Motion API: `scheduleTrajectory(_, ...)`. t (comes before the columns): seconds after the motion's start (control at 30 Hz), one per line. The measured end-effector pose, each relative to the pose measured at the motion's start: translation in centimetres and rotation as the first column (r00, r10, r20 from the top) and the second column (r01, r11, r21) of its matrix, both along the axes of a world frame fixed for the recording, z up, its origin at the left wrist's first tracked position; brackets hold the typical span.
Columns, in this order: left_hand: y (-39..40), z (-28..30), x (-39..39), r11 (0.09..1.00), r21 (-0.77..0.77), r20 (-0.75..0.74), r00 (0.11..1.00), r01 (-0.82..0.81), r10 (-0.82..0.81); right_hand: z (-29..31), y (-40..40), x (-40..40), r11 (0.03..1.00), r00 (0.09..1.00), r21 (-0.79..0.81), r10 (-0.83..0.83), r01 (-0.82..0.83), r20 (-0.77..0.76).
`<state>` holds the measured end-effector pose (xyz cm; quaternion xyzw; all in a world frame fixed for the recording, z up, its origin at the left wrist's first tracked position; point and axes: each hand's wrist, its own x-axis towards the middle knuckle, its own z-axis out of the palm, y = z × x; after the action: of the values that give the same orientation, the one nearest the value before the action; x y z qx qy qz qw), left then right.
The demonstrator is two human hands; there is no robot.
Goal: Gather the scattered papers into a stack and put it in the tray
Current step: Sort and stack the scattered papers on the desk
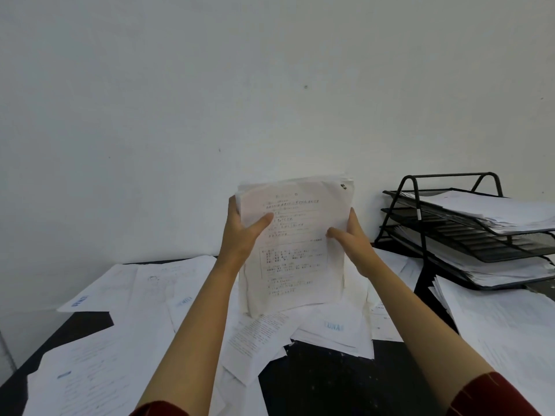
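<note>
A thick stack of papers stands on end near the middle of the black table, toward its back edge. Its long axis runs up and down, tipped slightly so the top leans to the right, and its printed face is turned toward the camera. The lower short edge rests on loose sheets lying on the table, and the top edge rises in front of the pale wall.

The left hand grips the stack's left long edge in its upper half, thumb pressed flat across the printed front and fingers wrapped behind, out of sight. The right hand grips the right long edge at about the same height, thumb on the front page, fingers behind the sheets. Both forearms reach forward from dark red sleeves at the near edge.

More scattered papers cover the left half of the table, some hanging past its left edge, and others overlap in a heap just below the stack. Another pile of sheets lies along the right side.

At the back right corner stands a black wire-mesh letter tray with three tiers. Papers lie in its top and bottom tiers; what the middle tier holds cannot be told. The tray is to the right of the stack and apart from it.
</note>
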<state>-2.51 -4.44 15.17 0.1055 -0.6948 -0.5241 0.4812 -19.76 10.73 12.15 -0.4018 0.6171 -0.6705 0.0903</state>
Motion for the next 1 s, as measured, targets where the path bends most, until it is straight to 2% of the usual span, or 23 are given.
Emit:
scheduleTrajectory(0.1, 0.1, 0.3, 0.0, 0.999, -0.037, 0.031, 1.0, -0.001, 0.002, 0.5, -0.1, 0.2, 1.0, 1.0, -0.012, -0.015, 0.015, 0.008)
scheduleTrajectory(0.23, -0.6, -2.1, 0.0, 0.99, 0.139, 0.094, 0.996, -0.008, -0.005, -1.1, -0.2, -0.7, 0.995, 0.998, 0.098, -0.027, 0.021, 0.057)
scheduleTrajectory(0.3, -0.8, -3.7, 0.0, 0.984, 0.175, 0.151, 0.988, -0.01, -0.017, -2.5, -0.2, -1.0, 0.989, 0.998, 0.147, -0.032, 0.022, 0.062)
scheduleTrajectory(0.37, -0.2, -4.5, -0.1, 0.988, 0.156, 0.174, 0.984, 0.003, -0.031, -3.1, -0.3, -0.9, 0.987, 0.998, 0.157, -0.034, 0.026, 0.051)
scheduleTrajectory(0.5, 0.5, -3.0, -0.5, 0.996, 0.093, 0.129, 0.992, -0.011, -0.001, -2.0, -0.6, 0.0, 0.994, 0.998, 0.086, -0.064, 0.062, 0.021)
scheduleTrajectory(0.6, 0.2, -3.2, -0.7, 0.991, 0.126, 0.133, 0.991, -0.036, 0.019, -2.1, -0.5, -0.3, 0.994, 0.993, 0.05, -0.096, 0.093, 0.065)
scheduleTrajectory(0.77, 0.6, -6.9, -0.3, 0.988, 0.144, 0.199, 0.98, -0.047, 0.017, -4.6, -0.3, -0.5, 0.978, 0.994, 0.191, -0.094, 0.083, 0.048)
scheduleTrajectory(0.9, 0.6, -6.2, -0.5, 0.988, 0.131, 0.177, 0.983, -0.079, 0.055, -4.4, -0.3, 0.1, 0.986, 0.993, 0.125, -0.111, 0.106, 0.03)
scheduleTrajectory(1.0, 0.5, -5.5, -0.7, 0.991, 0.127, 0.167, 0.986, -0.048, 0.027, -4.1, -0.3, 0.0, 0.99, 0.993, 0.1, -0.105, 0.1, 0.047)
